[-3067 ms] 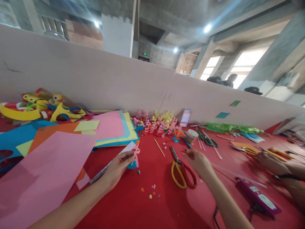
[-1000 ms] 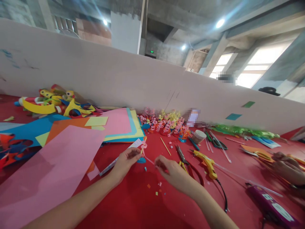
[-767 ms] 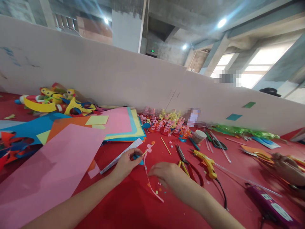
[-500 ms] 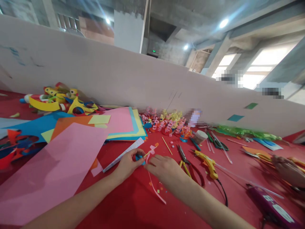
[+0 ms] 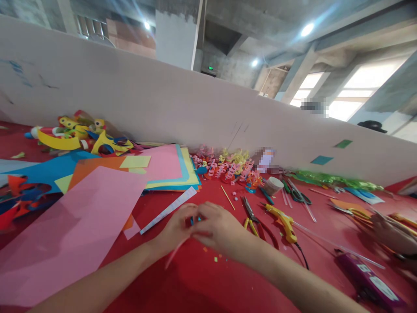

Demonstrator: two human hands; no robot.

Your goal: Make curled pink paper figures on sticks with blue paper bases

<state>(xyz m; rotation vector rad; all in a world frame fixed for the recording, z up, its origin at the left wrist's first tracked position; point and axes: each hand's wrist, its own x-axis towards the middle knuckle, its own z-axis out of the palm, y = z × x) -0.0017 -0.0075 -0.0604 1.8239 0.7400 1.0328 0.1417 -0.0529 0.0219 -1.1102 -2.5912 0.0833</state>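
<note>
My left hand (image 5: 176, 227) and my right hand (image 5: 217, 224) meet over the red table, fingers closed against each other. A small blue paper piece (image 5: 192, 221) peeks out between them. From under the fingers a narrow pink paper strip (image 5: 175, 254) hangs down to the left, blurred by motion. The thin yellowish stick that my left hand held half a second ago is now hidden behind the fingers. Left of my hands lies a white folded paper strip (image 5: 167, 211). Pliers (image 5: 250, 211) with red and yellow handles lie to the right.
Pink paper (image 5: 71, 230) and stacked coloured sheets (image 5: 163, 163) lie left. Curled paper pieces (image 5: 231, 169) stand at the back. A yellow glue gun (image 5: 285, 224), scissors (image 5: 299, 195) and a purple tool (image 5: 368, 282) are right. Another person's hand (image 5: 389, 232) works at the far right.
My right hand has moved left and up over my left fingers, covering the stick and its pink and orange tip. The pink strip's loose end has swung from right to left.
</note>
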